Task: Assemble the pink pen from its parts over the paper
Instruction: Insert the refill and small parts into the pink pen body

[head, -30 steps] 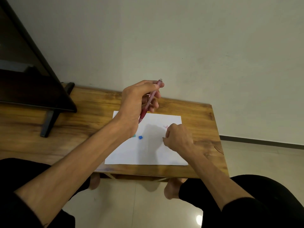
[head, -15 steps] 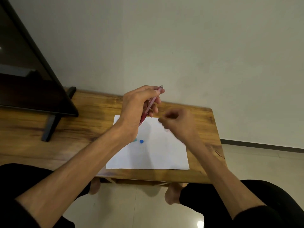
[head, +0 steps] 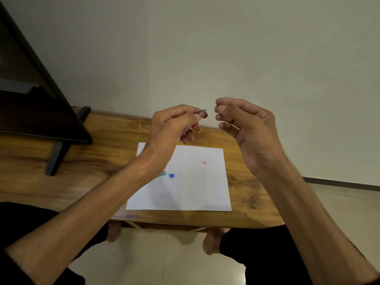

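The pink pen [head: 200, 115] is a slim, see-through pink barrel with a pale tip poking past the fingers. The left hand [head: 170, 128] grips it above the far edge of the paper [head: 185, 192], fingers curled round it. The right hand [head: 246, 128] pinches something tiny, too small to make out, just beside the pen's tip. Half a second ago that hand was lower, over the paper; it has since risen level with the pen. A small pink piece [head: 204, 162] lies on the paper.

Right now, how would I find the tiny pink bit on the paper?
Find the wooden table, then the white paper lying on it. The tiny pink piece lies alone near the paper's far right; the blue piece and teal piece sit together further left.
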